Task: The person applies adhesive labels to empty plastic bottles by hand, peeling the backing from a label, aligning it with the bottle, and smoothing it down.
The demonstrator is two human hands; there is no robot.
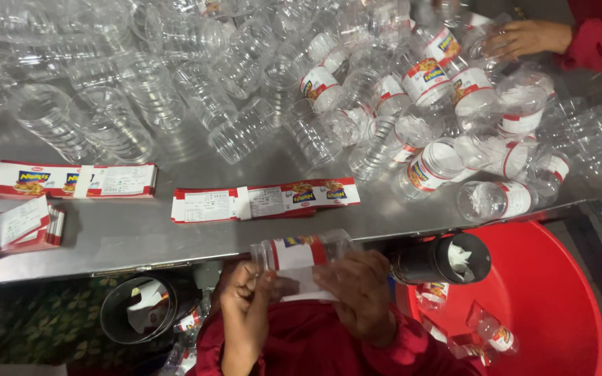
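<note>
- Curling inward near the bottom edge of the view, the left hand (245,299) has its fingers bent and pinched on the white label sheet (301,284) that hangs below the clear plastic bottle (302,251).
- Beside it, the right hand (358,292) lies palm down with knuckles up, fingers closed over the bottle's underside and the same sheet.
- This bottle is transparent, ribbed, lying on its side, with a red, white and yellow label band around its middle; it sits just above both hands, at the near edge of the steel table (134,237).
- To the right, a black cylinder (440,259) points toward a red tub (552,292) with labelled bottles inside.
- Farther on, flat label stacks (266,200) lie on the table.
- Beyond these, a heap of empty clear bottles (196,76) spreads out, and another person's hand (524,38) touches some at the far right.
</note>
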